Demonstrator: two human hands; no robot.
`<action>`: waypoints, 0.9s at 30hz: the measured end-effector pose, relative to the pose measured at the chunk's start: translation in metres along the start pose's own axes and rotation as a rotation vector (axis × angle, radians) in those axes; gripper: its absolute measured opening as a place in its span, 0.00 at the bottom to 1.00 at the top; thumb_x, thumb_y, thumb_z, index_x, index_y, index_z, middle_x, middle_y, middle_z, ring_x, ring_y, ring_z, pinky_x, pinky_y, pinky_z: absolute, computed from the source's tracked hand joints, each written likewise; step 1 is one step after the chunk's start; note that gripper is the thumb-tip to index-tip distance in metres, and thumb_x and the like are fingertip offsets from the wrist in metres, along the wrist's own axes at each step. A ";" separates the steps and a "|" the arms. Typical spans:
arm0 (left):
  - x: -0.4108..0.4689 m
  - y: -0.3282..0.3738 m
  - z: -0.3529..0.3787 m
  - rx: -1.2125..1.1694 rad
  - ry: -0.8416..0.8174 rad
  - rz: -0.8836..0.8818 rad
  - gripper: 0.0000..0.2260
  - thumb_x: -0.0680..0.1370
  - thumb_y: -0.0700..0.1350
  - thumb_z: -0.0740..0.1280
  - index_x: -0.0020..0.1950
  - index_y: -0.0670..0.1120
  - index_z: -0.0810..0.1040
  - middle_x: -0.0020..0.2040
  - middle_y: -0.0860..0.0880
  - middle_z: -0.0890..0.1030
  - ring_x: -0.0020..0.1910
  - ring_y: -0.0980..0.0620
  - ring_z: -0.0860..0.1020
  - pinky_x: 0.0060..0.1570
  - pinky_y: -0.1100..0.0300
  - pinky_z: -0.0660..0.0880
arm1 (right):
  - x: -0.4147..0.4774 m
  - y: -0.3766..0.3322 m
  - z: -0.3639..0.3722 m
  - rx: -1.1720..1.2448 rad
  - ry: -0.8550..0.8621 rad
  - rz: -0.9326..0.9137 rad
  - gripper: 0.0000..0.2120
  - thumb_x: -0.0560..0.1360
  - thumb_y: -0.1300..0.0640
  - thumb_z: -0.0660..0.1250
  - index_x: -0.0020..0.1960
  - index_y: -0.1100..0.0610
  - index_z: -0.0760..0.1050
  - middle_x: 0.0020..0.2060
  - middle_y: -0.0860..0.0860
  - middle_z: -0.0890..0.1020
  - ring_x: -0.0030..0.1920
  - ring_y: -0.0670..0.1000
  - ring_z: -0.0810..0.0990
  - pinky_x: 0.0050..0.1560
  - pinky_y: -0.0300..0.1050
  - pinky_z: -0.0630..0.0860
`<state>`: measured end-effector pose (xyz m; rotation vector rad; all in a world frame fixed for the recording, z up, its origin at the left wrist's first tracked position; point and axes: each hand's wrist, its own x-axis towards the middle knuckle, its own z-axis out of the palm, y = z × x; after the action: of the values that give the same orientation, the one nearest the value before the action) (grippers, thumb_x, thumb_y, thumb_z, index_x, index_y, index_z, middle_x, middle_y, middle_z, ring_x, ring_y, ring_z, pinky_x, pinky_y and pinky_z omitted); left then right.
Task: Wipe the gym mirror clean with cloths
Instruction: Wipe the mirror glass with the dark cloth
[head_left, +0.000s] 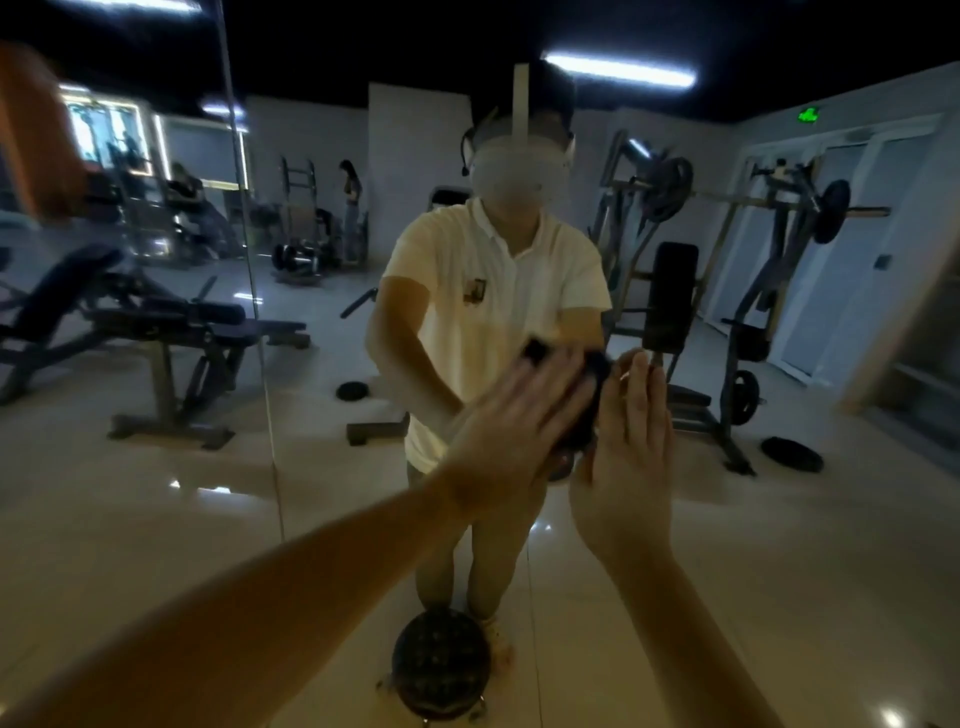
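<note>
The gym mirror (156, 493) fills the view and reflects me in a white shirt. A dark cloth (589, 400) lies flat against the glass at chest height. My left hand (514, 421) reaches in from the lower left, fingers straight, and presses on the cloth; it is motion-blurred. Just right of the cloth, my right hand (631, 447) is held upright with straight fingers, fingertips at the cloth's edge. Whether it touches the cloth I cannot tell. Part of the cloth is hidden behind my left hand.
A vertical seam (262, 332) splits the mirror panels to the left. A dark round object (441, 670) sits on the floor at the mirror's foot. The glass reflects a bench (171, 322), weight machines (748, 291) and other people further back.
</note>
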<state>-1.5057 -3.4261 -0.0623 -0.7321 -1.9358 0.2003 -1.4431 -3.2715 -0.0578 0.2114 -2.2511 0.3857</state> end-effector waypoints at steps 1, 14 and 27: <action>-0.029 0.011 0.012 0.059 -0.096 0.152 0.38 0.83 0.54 0.64 0.84 0.43 0.46 0.83 0.40 0.44 0.82 0.40 0.39 0.79 0.43 0.31 | -0.005 0.002 0.001 0.002 -0.011 -0.018 0.36 0.80 0.59 0.57 0.84 0.59 0.46 0.84 0.55 0.43 0.83 0.56 0.40 0.81 0.63 0.52; -0.050 -0.134 -0.043 -0.035 0.237 -0.458 0.36 0.83 0.59 0.60 0.83 0.37 0.55 0.82 0.32 0.53 0.82 0.34 0.52 0.80 0.37 0.52 | -0.040 -0.015 0.020 0.024 -0.110 0.035 0.43 0.77 0.62 0.66 0.83 0.57 0.44 0.84 0.55 0.43 0.83 0.57 0.40 0.79 0.61 0.54; -0.038 0.039 0.019 0.005 -0.043 -0.043 0.36 0.83 0.57 0.62 0.84 0.43 0.52 0.83 0.39 0.53 0.84 0.42 0.46 0.82 0.45 0.42 | -0.042 0.028 -0.024 0.313 -0.078 0.044 0.33 0.79 0.65 0.65 0.80 0.45 0.61 0.79 0.45 0.65 0.76 0.39 0.62 0.73 0.35 0.63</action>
<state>-1.4944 -3.4131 -0.1176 -0.6875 -1.9896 0.1961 -1.4069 -3.2357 -0.0805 0.3450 -2.2651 0.7657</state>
